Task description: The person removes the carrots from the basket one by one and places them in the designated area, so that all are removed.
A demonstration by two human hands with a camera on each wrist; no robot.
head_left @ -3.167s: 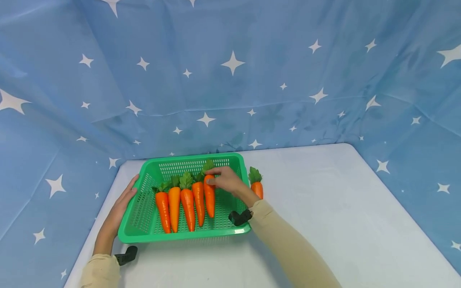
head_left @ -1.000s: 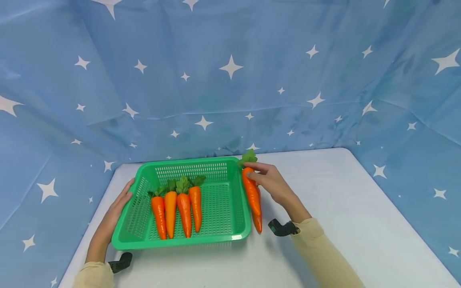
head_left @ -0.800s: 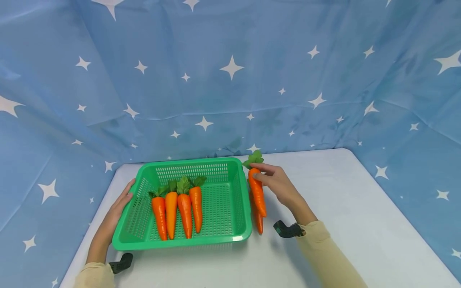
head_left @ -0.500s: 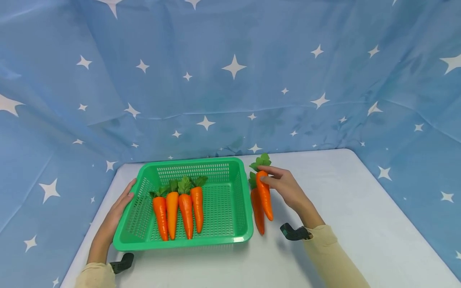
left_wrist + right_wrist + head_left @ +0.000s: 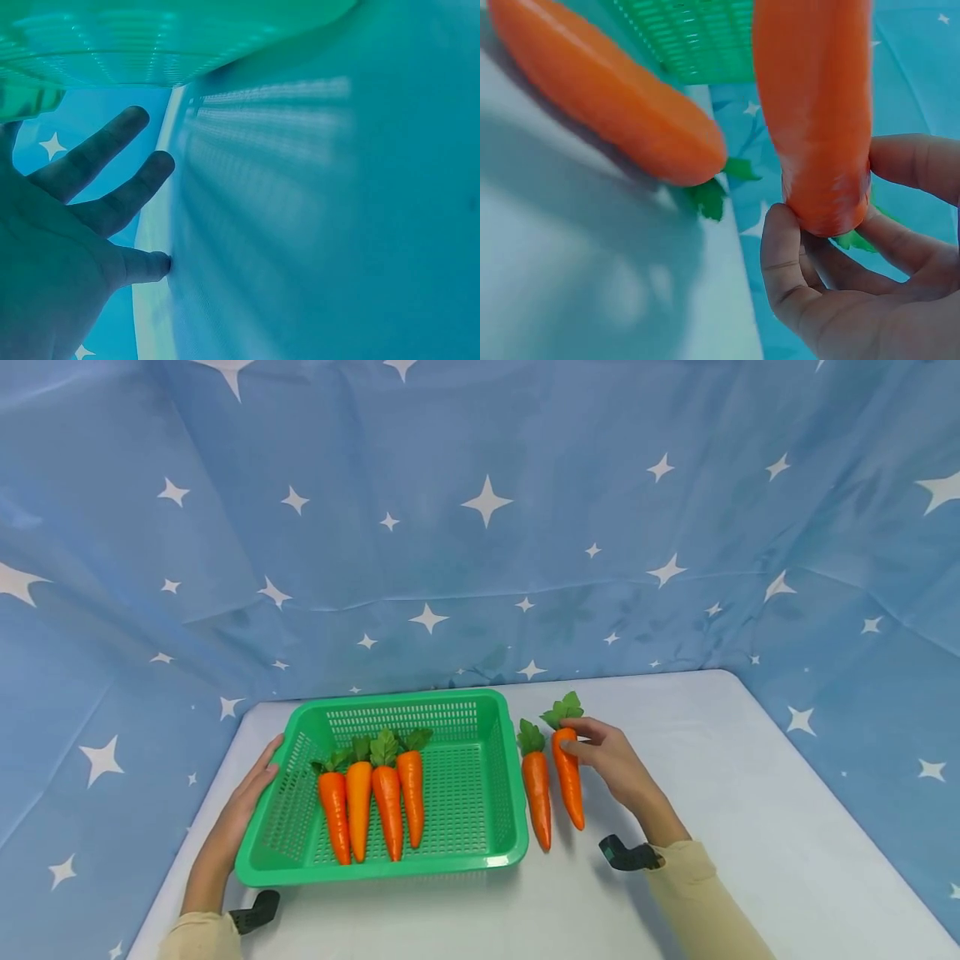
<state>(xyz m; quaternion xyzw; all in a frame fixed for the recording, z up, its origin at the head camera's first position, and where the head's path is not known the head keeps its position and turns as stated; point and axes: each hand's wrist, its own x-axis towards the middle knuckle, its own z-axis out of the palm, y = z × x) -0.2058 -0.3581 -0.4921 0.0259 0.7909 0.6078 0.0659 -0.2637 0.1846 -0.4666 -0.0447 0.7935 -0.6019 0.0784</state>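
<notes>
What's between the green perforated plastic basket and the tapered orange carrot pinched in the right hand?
In the head view, one other leafy-topped orange carrot lies on the white table between the basket and held carrot.

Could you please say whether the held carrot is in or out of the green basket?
The held carrot is out: the right hand pinches it right of the green basket, past another carrot.

Right hand (image 5: pixel 885 300) pinches an orange carrot (image 5: pixel 814 112) at its thick, leafy end. A second carrot (image 5: pixel 607 97) lies apart from it on the white tabletop (image 5: pixel 547 255), green leaves (image 5: pixel 709 196) at its thick end. Perforated green basket (image 5: pixel 705 45) beyond; star-printed blue cloth (image 5: pixel 915 82) behind.
</notes>
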